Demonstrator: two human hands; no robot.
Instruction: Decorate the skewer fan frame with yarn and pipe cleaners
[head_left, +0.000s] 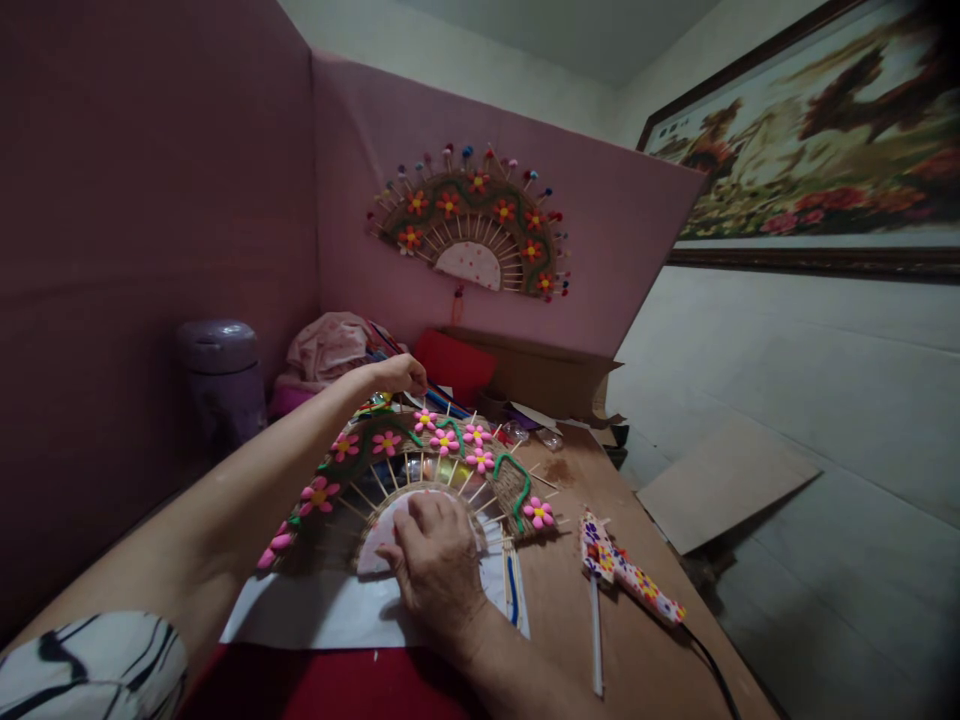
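A half-round craft fan of thin sticks and brown twine, with pink clay-like flowers and green wavy strips, leans over the white paper in front of me. My right hand covers part of the fan's white half-round base, fingers bent against it and thumb out to the left. Reaching past the fan's upper edge, my left hand is closed in a pinch near the stick tips. Whatever may be between its fingertips is too small to make out.
A flower-patterned glue gun with a cord lies to the right, its clear glue stick pointing toward me. Behind stand a purple lidded bin, pink cloth and cardboard. A finished-looking fan hangs on the pink panel.
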